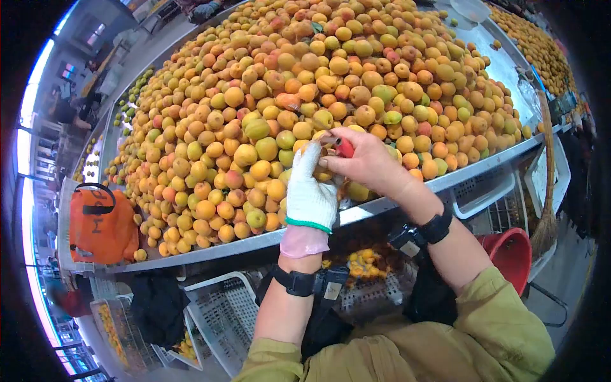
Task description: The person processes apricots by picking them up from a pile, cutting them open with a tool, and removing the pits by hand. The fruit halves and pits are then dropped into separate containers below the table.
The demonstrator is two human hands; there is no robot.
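The right hand (pixel 366 162), bare, has its thumb and fingers closed around the red handle of a small tool (pixel 344 148), leaving the metal end free and pointing toward the other hand. The left hand (pixel 310 191) wears a white glove, probably for protection near that end; its fingers reach up beside the tip, but I cannot tell whether they grip a fruit, as the hands hide the spot. Both hands meet over the near edge of the apricot pile (pixel 254 130), apparently so more fruit lies within easy reach. The pile covers much of a metal table (pixel 506 67), whose raised rim likely stops fruit rolling off. Cut-looking orange fruit (pixel 364 262) lies below, beneath the hands.
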